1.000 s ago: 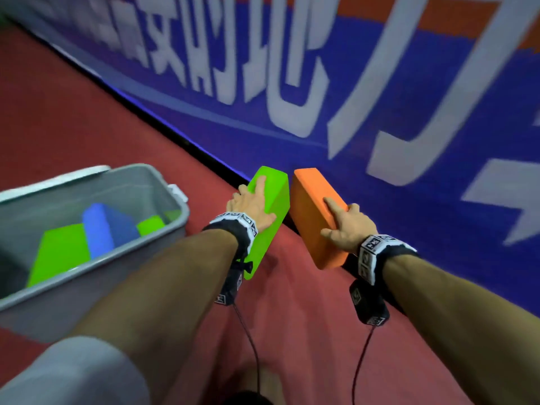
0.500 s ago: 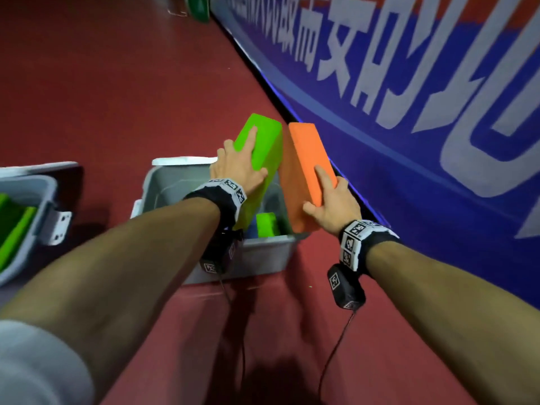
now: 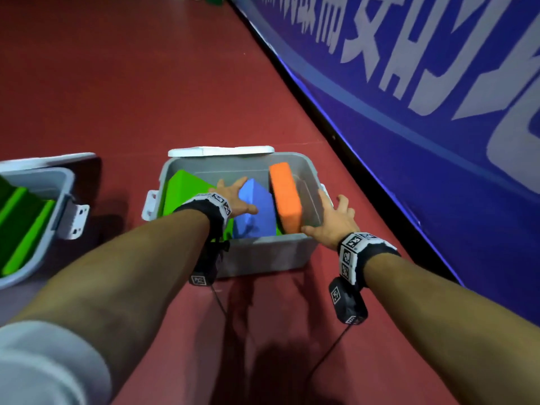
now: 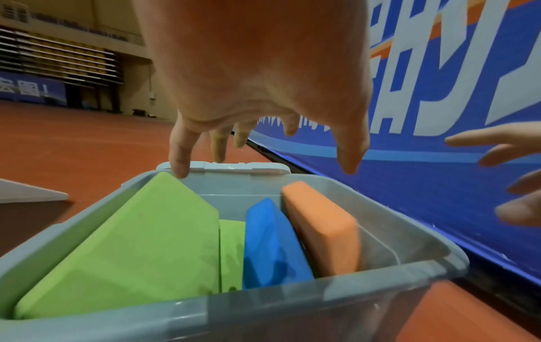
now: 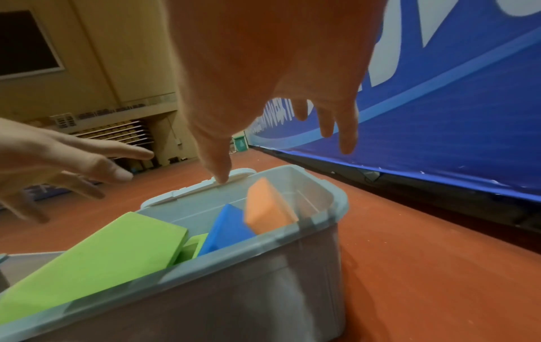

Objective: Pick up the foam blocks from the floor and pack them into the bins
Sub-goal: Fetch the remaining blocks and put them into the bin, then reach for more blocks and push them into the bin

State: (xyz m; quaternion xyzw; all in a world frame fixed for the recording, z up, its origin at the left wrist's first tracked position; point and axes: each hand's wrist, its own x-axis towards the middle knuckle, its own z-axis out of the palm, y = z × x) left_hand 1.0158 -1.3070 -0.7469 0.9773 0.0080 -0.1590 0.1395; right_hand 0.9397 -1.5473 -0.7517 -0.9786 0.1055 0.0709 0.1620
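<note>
Now at the release step: left hand (image 3: 233, 197) and right hand (image 3: 331, 220) hover open, fingers spread, holding nothing. Orange foam block (image 3: 285, 197) and green foam block (image 3: 182, 191) sit inside the grey plastic bin (image 3: 263, 252). Next move, probably: fetch more blocks.

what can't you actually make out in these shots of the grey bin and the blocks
- Small green foam block: mostly hidden in every view between the large green foam block and the blue foam block.
- Floor of the grey plastic bin: covered by blocks.
- Second grey bin: cut off by the head view's left edge.
- Orange foam block: blurred in the right wrist view.
</note>
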